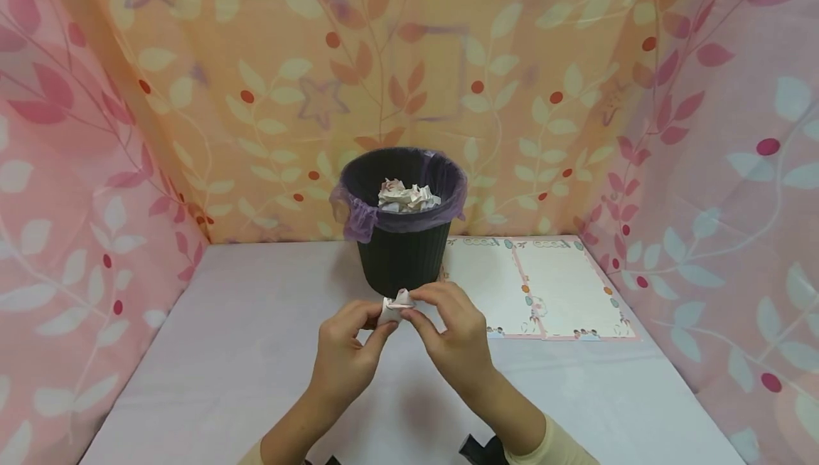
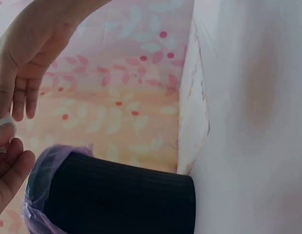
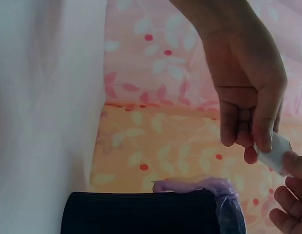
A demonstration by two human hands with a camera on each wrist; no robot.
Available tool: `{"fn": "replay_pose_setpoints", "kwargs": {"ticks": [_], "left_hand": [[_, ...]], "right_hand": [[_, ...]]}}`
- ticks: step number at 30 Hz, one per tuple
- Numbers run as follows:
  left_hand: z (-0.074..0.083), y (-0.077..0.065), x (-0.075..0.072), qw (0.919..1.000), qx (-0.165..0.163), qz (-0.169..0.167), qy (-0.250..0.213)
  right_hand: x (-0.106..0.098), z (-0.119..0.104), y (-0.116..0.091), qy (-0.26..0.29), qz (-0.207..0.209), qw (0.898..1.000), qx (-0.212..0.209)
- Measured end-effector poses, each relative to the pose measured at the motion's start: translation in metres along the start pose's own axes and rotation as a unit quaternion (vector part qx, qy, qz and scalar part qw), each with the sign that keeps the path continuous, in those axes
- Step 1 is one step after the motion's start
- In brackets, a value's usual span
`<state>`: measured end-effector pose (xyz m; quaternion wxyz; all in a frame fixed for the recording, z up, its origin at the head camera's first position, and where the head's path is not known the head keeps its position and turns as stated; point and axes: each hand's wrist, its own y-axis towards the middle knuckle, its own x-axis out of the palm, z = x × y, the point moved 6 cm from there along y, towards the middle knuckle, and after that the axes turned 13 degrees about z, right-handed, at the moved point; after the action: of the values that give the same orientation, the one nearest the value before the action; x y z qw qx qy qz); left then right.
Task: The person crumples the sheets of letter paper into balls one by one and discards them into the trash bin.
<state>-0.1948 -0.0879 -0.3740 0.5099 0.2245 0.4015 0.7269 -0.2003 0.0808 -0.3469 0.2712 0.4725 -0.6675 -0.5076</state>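
Between both hands, in front of the black bin, is a small folded piece of white paper (image 1: 398,306). My left hand (image 1: 348,348) pinches its left end between thumb and fingers. My right hand (image 1: 456,337) pinches the right end the same way. In the right wrist view the paper (image 3: 275,153) looks like a narrow, flattened strip held at both ends. Only an edge of it shows in the left wrist view, where the fingers cover the rest. Both hands are raised off the table.
Just beyond the hands stands a black bin (image 1: 399,262) lined with a purple bag (image 1: 361,220), crumpled paper (image 1: 409,197) inside. To its right, sheets of decorated paper (image 1: 569,287) lie flat on the white table (image 1: 256,337). Patterned curtains (image 1: 409,60) enclose the sides and back.
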Motion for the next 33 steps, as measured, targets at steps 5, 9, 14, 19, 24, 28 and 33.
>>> {"fn": "replay_pose_setpoints", "kwargs": {"ticks": [5,9,14,19,24,28,33], "left_hand": [[0.003,0.002,-0.002,0.9999,0.015,0.004,0.001],[0.009,0.003,-0.003,0.9990,0.044,-0.001,-0.010],[0.007,0.004,-0.001,0.9984,0.016,-0.027,-0.048],[-0.008,-0.001,0.002,0.9746,-0.163,-0.058,-0.142],[-0.005,-0.001,0.002,0.9849,-0.114,-0.069,-0.110],[0.003,0.003,-0.001,0.9947,-0.022,-0.070,-0.072],[0.006,0.006,-0.004,0.9953,-0.007,-0.077,-0.059]], "right_hand": [[0.005,-0.015,-0.002,-0.002,-0.001,0.990,-0.142],[0.009,-0.010,-0.004,0.068,-0.034,0.992,-0.102],[0.008,0.001,-0.004,0.165,-0.049,0.985,0.026],[0.006,0.016,-0.008,0.215,-0.069,0.952,0.205],[0.007,0.017,-0.006,0.177,-0.136,0.953,0.207],[0.005,0.013,0.000,0.134,-0.173,0.966,0.140],[0.004,0.013,0.004,0.131,-0.176,0.967,0.131]]}}
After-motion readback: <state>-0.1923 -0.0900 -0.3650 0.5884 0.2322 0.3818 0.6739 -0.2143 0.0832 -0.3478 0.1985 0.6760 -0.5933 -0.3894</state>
